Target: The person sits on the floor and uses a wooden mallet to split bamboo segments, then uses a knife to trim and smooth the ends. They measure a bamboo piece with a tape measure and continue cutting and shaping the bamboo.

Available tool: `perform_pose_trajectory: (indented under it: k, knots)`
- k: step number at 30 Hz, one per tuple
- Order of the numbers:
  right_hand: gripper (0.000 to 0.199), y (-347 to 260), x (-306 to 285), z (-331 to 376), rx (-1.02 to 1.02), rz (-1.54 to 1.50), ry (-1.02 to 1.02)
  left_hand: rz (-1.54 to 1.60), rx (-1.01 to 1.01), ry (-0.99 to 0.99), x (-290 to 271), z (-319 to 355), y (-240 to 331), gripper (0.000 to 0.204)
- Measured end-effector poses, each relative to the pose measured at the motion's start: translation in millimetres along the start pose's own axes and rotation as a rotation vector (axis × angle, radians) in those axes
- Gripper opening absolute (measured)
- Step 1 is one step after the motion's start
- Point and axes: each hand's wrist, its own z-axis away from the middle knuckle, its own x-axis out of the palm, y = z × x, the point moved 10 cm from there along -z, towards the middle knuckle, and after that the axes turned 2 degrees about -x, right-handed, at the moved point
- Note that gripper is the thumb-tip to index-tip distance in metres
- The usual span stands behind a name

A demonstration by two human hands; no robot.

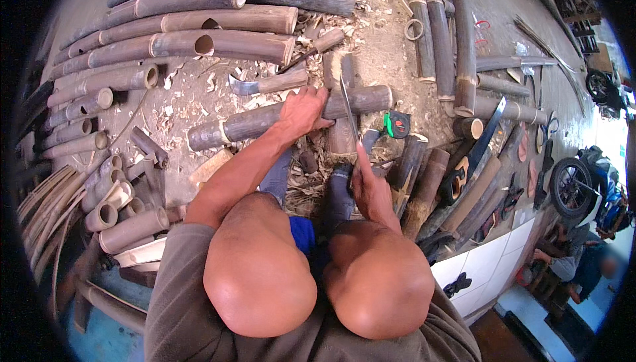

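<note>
A dark bamboo tube (255, 122) lies crosswise in front of me, resting over another bamboo piece (342, 140) on the ground. My left hand (305, 111) is closed over the tube near its middle, pressing from above. In my right hand (372, 193) is a long-bladed tool (349, 107), its thin blade crossing the tube to the right of my left hand. The blade shows almost edge-on, so I cannot tell saw from knife. Just right of it sits a green and black tape measure (396, 125). Beyond the tube lies a curved blade (244, 86) with a bamboo-like handle (283, 82).
Long bamboo poles (179, 21), some with cut holes, lie at the far left. Short tubes (136, 229) and split strips (46, 200) are piled nearer. Shavings litter the ground. At right are more poles (430, 24), a handsaw (478, 140), a motorbike wheel (571, 186) and another person (583, 262).
</note>
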Motion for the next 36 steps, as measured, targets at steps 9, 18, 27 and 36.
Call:
perform_pose_trajectory:
  k: [9,18,27,36]
  knots:
    - [0.073,48.6,-29.2,97.9,0.185,-0.124,0.053,0.137,0.009,-0.183,9.4,-13.9,-11.4,0.074]
    - [0.07,91.4,-100.5,-84.0,0.141,0.394,0.322,-0.002,0.023,-0.216,-11.9,3.3,-41.1,0.09]
    - [0.055,43.3,-66.3,-80.8,-0.216,0.646,0.606,-0.112,-0.049,0.13,-8.2,36.7,-15.9,0.09]
    - [0.093,118.3,66.5,-11.1,0.055,0.152,0.075,-0.048,0.004,0.13,-8.7,27.6,-15.2,0.079]
